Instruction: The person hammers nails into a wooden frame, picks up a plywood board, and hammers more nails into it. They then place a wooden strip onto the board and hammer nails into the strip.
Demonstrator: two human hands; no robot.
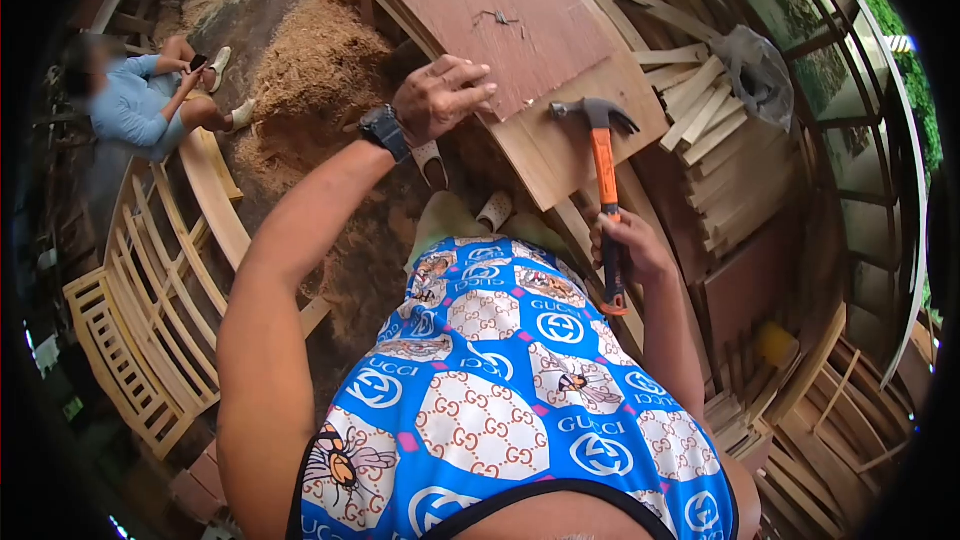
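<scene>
Sawdust-strewn workshop — hammer (606, 190) in right grip (630, 250)

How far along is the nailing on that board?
Done: nothing visibly fastened. In hand: right hand grips the hammer, head resting on the plywood board; left hand presses the board's edge. Left: loose nails lie on the board, none visibly driven.

Sawdust floor (320, 60), stacked wooden frames (150, 330)

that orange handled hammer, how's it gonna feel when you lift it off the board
The hammer likely feels top-heavy: its metal head rests on the board while the right hand grips low on the handle. It looks stiff, and its rubbery-looking grip is probably not slippery.
</scene>
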